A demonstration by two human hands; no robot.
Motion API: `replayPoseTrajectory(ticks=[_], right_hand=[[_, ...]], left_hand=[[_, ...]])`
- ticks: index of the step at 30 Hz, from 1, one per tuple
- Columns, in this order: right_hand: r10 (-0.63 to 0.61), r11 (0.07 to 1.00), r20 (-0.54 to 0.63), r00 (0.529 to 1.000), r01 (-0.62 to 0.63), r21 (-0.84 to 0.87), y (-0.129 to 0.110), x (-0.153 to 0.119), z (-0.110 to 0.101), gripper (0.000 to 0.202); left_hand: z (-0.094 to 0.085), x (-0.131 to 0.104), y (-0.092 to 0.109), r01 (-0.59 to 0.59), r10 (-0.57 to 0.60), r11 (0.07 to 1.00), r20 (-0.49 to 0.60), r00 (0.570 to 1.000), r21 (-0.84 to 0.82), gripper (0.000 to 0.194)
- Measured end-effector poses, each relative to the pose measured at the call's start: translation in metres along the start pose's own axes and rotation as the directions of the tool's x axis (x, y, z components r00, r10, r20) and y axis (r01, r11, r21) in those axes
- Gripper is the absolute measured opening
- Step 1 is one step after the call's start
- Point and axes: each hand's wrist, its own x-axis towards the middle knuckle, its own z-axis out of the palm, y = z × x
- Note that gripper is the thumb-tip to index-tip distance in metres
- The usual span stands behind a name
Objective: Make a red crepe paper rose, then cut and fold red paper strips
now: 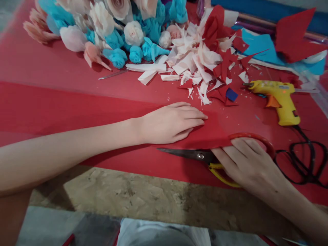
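A long strip of red crepe paper (77,106) runs across the red table covering from the left edge to the middle. My left hand (176,123) lies flat on the paper, palm down, its fingers stretched out to the right. My right hand (246,160) rests at the paper's right end, over a pair of scissors (183,152). Their dark blades point left below the paper, and a red and a yellow handle loop show on either side of that hand. The tips of its fingers touch the paper's edge; whether they pinch it is unclear.
Blue, white and pink paper flowers (134,33) fill the back left. White and red scraps (197,61) lie beside them. A yellow glue gun (278,97) with a black cord (310,160) is at right. A thin metal tool (112,74) lies near the flowers.
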Motion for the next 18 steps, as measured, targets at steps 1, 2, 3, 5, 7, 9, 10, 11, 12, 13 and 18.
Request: replayPoseTrajectory(ticks=[1, 2, 3, 5, 7, 9, 10, 11, 12, 13, 18], right_hand=[[-0.008, 1.0, -0.015, 1.0, 0.008, 0.001, 0.0, -0.001, 0.0, 0.025], [-0.008, 1.0, -0.027, 1.0, 0.009, 0.006, -0.001, -0.002, -0.001, 0.026], [0.002, 1.0, -0.027, 1.0, -0.002, 0.015, -0.001, -0.002, -0.001, 0.027], [0.023, 0.999, 0.002, 1.0, -0.023, 0.039, -0.002, -0.001, -0.002, 0.027], [0.035, 0.998, 0.036, 0.999, -0.036, 0.045, -0.001, 0.0, -0.003, 0.029], [0.025, 0.999, 0.055, 0.998, -0.027, 0.043, 0.001, 0.0, -0.003, 0.03], [0.014, 0.999, 0.048, 0.999, -0.016, 0.044, 0.004, -0.002, -0.003, 0.031], [0.004, 0.999, 0.043, 0.999, -0.006, 0.048, 0.007, -0.005, -0.002, 0.032], [-0.008, 0.998, 0.042, 0.999, 0.005, 0.055, 0.01, -0.009, -0.002, 0.031], [-0.018, 0.998, 0.039, 0.999, 0.015, 0.06, 0.014, -0.015, 0.0, 0.03], [-0.019, 1.0, 0.087, 0.996, 0.019, 0.002, 0.03, -0.047, 0.005, 0.031]], left_hand=[[0.001, 0.0, 0.0, -0.006, 0.006, 1.0, -0.005, 1.0, 0.009, 0.033], [0.002, 0.0, 0.0, -0.005, 0.005, 1.0, -0.007, 1.0, 0.012, 0.033], [0.002, -0.001, -0.001, 0.002, -0.002, 1.0, -0.006, 1.0, 0.007, 0.033], [0.002, -0.001, -0.001, 0.023, -0.023, 1.0, 0.004, 1.0, -0.019, 0.033], [-0.003, 0.0, 0.001, 0.038, -0.037, 0.998, 0.018, 0.999, -0.058, 0.034], [-0.013, 0.002, 0.004, 0.039, -0.037, 0.994, 0.027, 0.999, -0.098, 0.034], [-0.02, 0.003, 0.006, 0.037, -0.034, 0.992, 0.03, 0.999, -0.118, 0.033], [-0.027, 0.004, 0.008, 0.034, -0.03, 0.991, 0.028, 0.999, -0.132, 0.032], [-0.033, 0.004, 0.01, 0.034, -0.029, 0.99, 0.038, 0.999, -0.14, 0.031], [-0.039, 0.005, 0.012, 0.031, -0.024, 0.99, 0.051, 0.998, -0.141, 0.03], [-0.035, 0.002, 0.007, -0.01, 0.026, 0.993, 0.139, 0.99, -0.115, 0.029]])
